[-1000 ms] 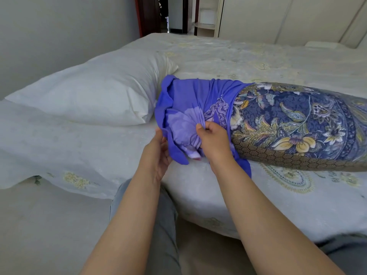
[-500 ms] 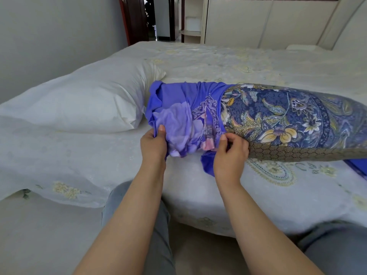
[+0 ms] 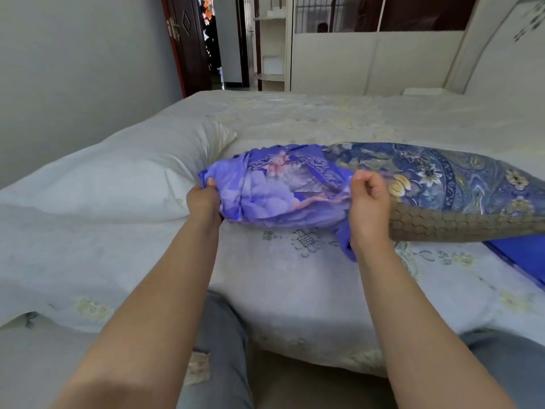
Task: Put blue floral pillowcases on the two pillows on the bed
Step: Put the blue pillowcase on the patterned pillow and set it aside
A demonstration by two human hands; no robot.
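2 pillows lie on the bed: the bare pillow at left, the covered pillow at right, their near ends just beside each other. The bunched pillowcase sits on the covered pillow's left end, between the left hand and the right hand (each gripping an edge). A doorway and wardrobe stand behind the bed.

The blue floral pillowcase is bunched up over the left end of a long pillow. That pillow has dark blue and yellow flowers and lies flat on the bed. A plain white pillow lies just left of the pillowcase, with no cover on it.
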